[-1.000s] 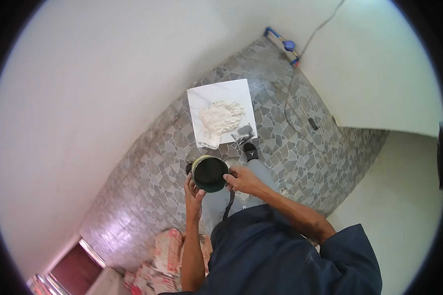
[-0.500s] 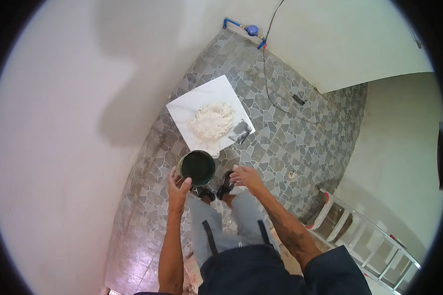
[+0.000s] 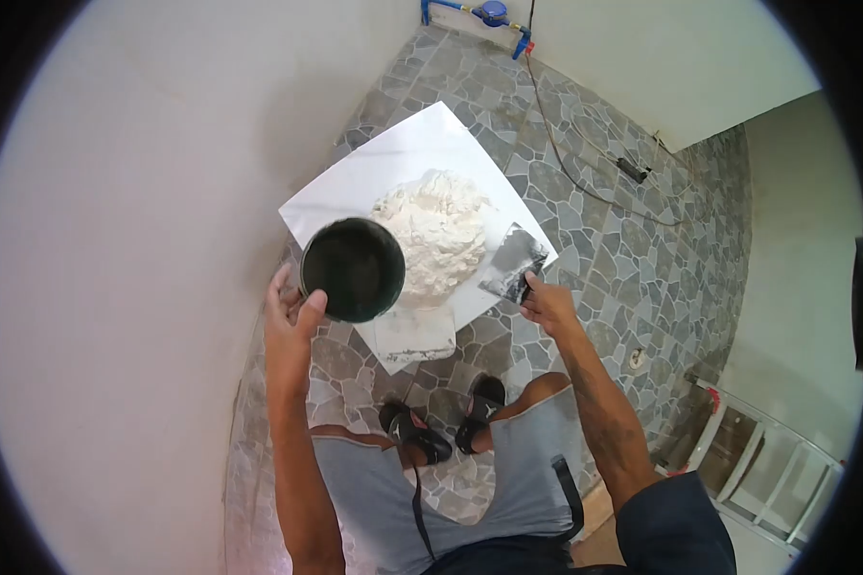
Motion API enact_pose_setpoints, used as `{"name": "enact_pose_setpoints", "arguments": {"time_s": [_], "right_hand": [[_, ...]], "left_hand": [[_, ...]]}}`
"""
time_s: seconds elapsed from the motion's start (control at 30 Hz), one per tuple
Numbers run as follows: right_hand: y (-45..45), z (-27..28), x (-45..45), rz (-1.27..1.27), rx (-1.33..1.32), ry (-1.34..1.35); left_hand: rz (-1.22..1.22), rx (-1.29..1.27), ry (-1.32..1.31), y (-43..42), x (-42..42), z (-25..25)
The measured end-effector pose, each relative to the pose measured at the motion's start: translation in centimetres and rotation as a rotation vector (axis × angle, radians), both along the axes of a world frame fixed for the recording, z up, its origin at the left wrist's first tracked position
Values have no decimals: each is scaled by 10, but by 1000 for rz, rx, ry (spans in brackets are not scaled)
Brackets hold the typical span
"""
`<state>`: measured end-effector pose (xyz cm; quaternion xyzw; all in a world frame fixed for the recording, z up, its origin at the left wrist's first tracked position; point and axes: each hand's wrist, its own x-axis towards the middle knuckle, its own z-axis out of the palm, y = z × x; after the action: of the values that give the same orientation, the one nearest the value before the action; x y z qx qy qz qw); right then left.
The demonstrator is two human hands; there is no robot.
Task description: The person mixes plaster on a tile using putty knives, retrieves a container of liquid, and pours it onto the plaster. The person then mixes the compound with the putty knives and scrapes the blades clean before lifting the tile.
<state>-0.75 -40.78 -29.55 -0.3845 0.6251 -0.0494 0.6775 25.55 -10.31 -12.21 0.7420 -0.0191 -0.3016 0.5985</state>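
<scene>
My left hand [image 3: 295, 321] grips the side of a round dark green container [image 3: 355, 268], its open mouth facing me and its inside dark. The container is held over the left part of a square white board [image 3: 441, 129] that lies on the floor. Heaped on the board is a mound of off-white powder [image 3: 436, 225]. My right hand [image 3: 549, 305] pinches the near edge of a flat grey scraper [image 3: 518, 259], smeared with white, at the board's right corner. A pale flat plate [image 3: 414, 333] with a crusted edge lies at the board's near corner.
Grey stone-patterned tiles [image 3: 585, 211] cover the floor. A white wall [image 3: 144, 240] rises close on the left. Blue pipework with a water meter [image 3: 494, 13], a cable [image 3: 571, 172] and a small black object [image 3: 633, 171] are farther off. An aluminium ladder [image 3: 767, 460] is at right.
I have bent closer to the board. The container has moved forward and left over it, and my right hand has gone from empty to holding the scraper's edge.
</scene>
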Motion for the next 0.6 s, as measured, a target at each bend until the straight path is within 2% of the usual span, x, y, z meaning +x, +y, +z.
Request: {"name": "enact_pose_setpoints", "arguments": {"time_s": [0.13,0.3,0.4,0.5,0.6], "right_hand": [[3,20,-7,78,-115,-74],[-1,28,-2,203,-262,-144],[-6,17,6,251,-407,-162],[-16,32,9,385,-605,-197],[-12,79,23,941,-1388,148]], "left_hand": [[-32,-24,-121,-27,25,-39],[-107,-36,-188,-51,35,-53],[-125,-41,-210,-59,41,-57],[-162,-29,-239,-57,48,-62],[-169,-27,-251,-54,49,-46]]}}
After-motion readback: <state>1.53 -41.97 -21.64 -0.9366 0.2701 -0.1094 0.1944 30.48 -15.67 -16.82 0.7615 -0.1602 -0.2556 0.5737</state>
